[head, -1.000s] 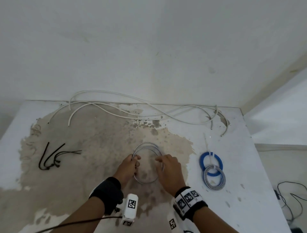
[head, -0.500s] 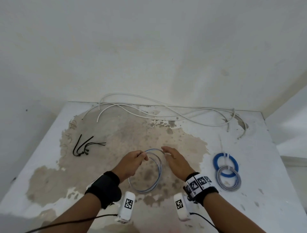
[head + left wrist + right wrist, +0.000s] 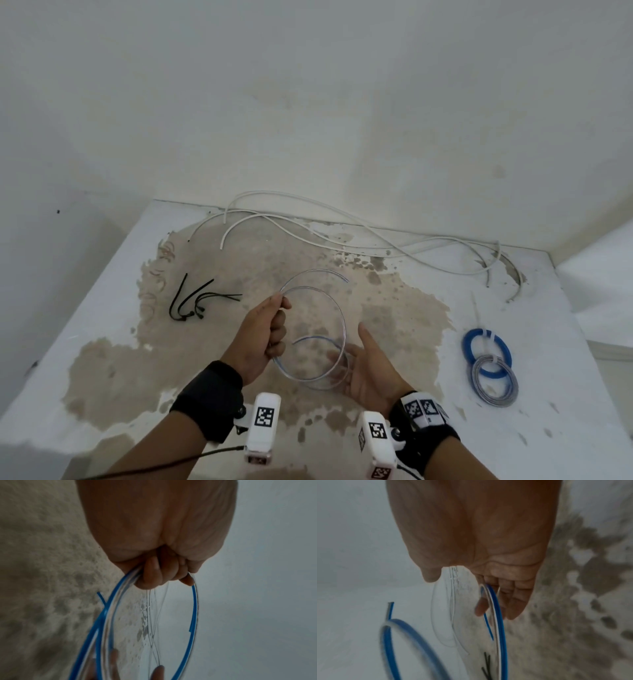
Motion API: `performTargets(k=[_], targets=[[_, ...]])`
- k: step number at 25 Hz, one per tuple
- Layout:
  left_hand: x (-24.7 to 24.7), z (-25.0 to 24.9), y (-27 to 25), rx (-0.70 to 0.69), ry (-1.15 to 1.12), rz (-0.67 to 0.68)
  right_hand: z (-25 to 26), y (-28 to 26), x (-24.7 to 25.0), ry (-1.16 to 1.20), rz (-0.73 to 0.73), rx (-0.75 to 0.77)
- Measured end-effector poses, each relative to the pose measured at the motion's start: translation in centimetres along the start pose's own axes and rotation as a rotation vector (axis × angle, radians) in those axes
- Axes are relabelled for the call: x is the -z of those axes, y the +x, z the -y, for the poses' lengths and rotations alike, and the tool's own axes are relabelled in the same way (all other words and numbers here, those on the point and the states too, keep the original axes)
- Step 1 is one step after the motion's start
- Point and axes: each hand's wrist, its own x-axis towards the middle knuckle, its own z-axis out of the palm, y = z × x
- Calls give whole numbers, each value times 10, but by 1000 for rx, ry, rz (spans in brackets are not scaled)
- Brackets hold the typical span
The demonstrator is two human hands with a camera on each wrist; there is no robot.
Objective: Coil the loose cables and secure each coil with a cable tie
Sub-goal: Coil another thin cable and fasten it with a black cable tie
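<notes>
Fingers of the left hand [image 3: 265,337] curl round the thin blue-and-clear cable coil [image 3: 337,308], held above the table [image 3: 565,359] at its 9 o'clock edge. The right hand [image 3: 368,371], fingers loose and nearly straight, cradles the coil at 5 o'clock. Black cable ties [image 3: 195,301] lie toward 10 o'clock, two tied coils [image 3: 491,366] toward 3 o'clock, loose white cables [image 3: 342,236] at 12 o'clock.

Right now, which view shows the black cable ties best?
The head view: the black cable ties lie in full on the table, left of the left hand. The right wrist view shows only blurred tips; the left wrist view shows none.
</notes>
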Motion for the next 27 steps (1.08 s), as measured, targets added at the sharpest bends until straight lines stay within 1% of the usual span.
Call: performTargets(k=[1, 3, 6, 8, 11, 12, 14, 17, 21, 23, 27], targets=[[8, -2, 1, -8, 14, 6, 3, -3, -13, 40, 22, 46], [26, -6, 6, -32, 85, 21, 8, -11, -38, 36, 35, 147], [47, -14, 15, -80, 178, 86, 10, -12, -59, -157, 6, 307], [56, -18, 18, -51, 87, 125, 5, -13, -67, -253, -47, 389], [65, -21, 19, 22, -116, 176, -1, -12, -79, -238, -165, 449], [67, -22, 21, 37, -120, 191, -2, -11, -81, -221, -194, 471], [68, -24, 22, 41, -58, 210, -2, -9, -85, -191, -201, 513], [68, -26, 20, 17, 69, 185, 6, -13, -96, -128, -155, 507], [75, -37, 19, -63, 272, 179, 7, -17, -110, -56, -108, 464], [79, -44, 22, -75, 294, 189, 6, -16, -111, -85, -115, 470], [85, -45, 32, 1, 248, 219, 4, -13, -109, -148, -157, 470]])
